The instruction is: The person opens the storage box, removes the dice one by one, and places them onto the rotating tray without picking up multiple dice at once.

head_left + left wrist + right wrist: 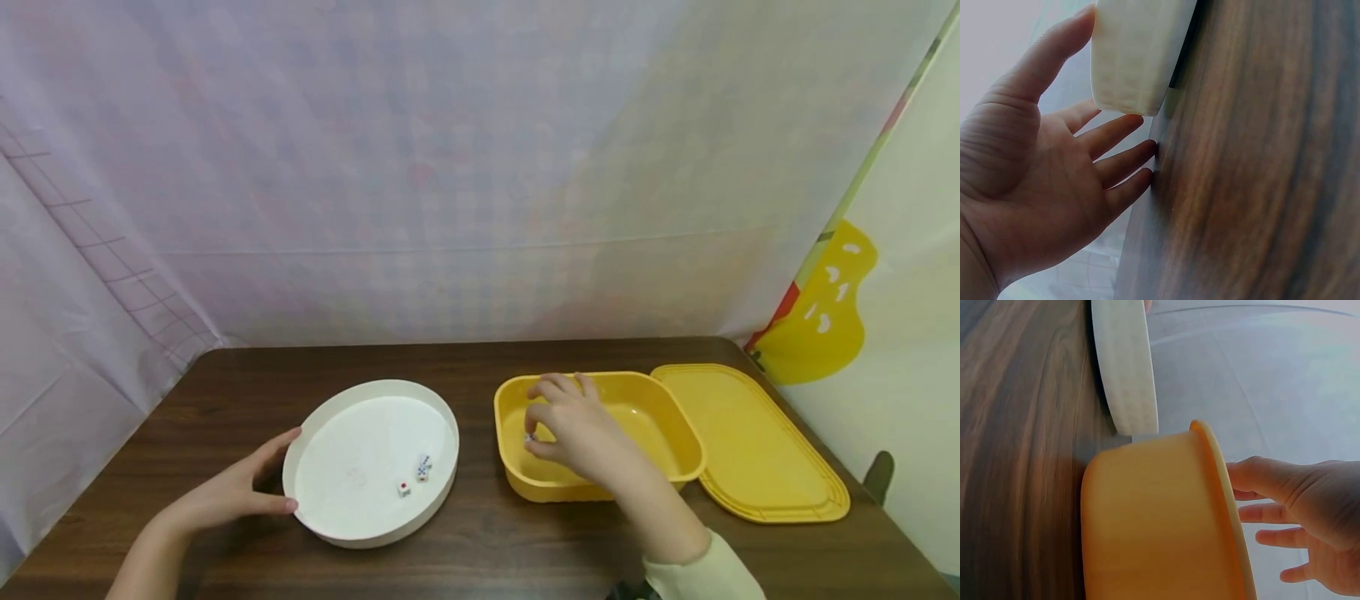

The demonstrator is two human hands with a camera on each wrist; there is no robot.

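In the head view my left hand [228,492] rests against the left side of the round white tray [352,533]. Its fingers are spread and fairly straight; in the left wrist view the thumb [1054,59] touches the tray's side [1132,56]. White dice [423,472] lie in the tray's right half, and one die with a red dot [403,489] sits apart from them. Over the left part of the yellow container [600,493], my right hand [581,429] pinches a small white die [530,437] between thumb and forefinger. The container's wall hides the die in the right wrist view.
A flat yellow lid [765,450] lies right of the container, close to its edge. Everything stands on a dark brown wooden table [480,550]. A pale curtain [465,183] hangs behind the table's back edge.
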